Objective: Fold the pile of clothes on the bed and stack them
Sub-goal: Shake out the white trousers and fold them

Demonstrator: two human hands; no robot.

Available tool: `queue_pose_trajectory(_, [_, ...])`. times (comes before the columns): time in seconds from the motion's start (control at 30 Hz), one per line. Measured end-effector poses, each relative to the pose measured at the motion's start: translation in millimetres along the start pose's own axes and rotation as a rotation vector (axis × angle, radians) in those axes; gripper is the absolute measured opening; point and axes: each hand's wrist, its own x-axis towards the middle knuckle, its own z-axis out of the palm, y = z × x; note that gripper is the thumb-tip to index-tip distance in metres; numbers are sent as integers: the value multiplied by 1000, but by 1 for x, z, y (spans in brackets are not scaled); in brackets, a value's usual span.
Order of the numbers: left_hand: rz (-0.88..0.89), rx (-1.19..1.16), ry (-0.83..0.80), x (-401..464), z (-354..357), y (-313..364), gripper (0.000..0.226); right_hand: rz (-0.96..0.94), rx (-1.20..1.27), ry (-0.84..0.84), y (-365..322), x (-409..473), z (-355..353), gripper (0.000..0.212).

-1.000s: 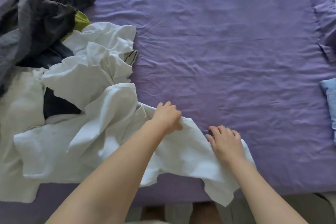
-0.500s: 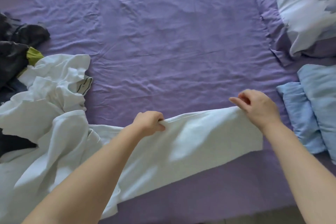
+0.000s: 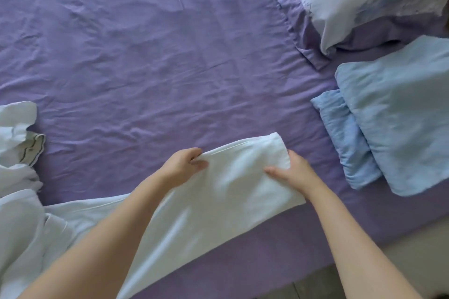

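White garment (image 3: 218, 201) between both hands (image 3: 243, 170)

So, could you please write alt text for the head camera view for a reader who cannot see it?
Two hands, left and right, grip the end of a white garment on a purple bed sheet. Folded light-blue clothes lie to the right, unfolded white clothes to the left.

Two bare forearms enter from the lower edge — no sleeves, cuffs or gloves cover them up to the frame's border. The left hand (image 3: 181, 168) and right hand (image 3: 292, 169) show no rings, watch or bracelet — only uncovered fingers.
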Motion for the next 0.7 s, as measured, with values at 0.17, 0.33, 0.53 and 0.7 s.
queue_pose_trajectory(0.17, [-37, -23, 38, 12, -12, 17, 24, -128, 168, 248, 14, 5, -11, 19])
queue_pose_trajectory(0.33, [57, 152, -8, 49, 20, 78, 33, -11, -219, 70, 39, -6, -5, 35])
queue_pose_trajectory(0.53, [140, 159, 141, 71, 33, 104, 29, -38, -171, 382, 54, -16, -36, 49])
queue_pose_trajectory(0.7, [276, 498, 352, 88, 72, 128, 22, -65, -701, 495, 74, -11, -38, 43])
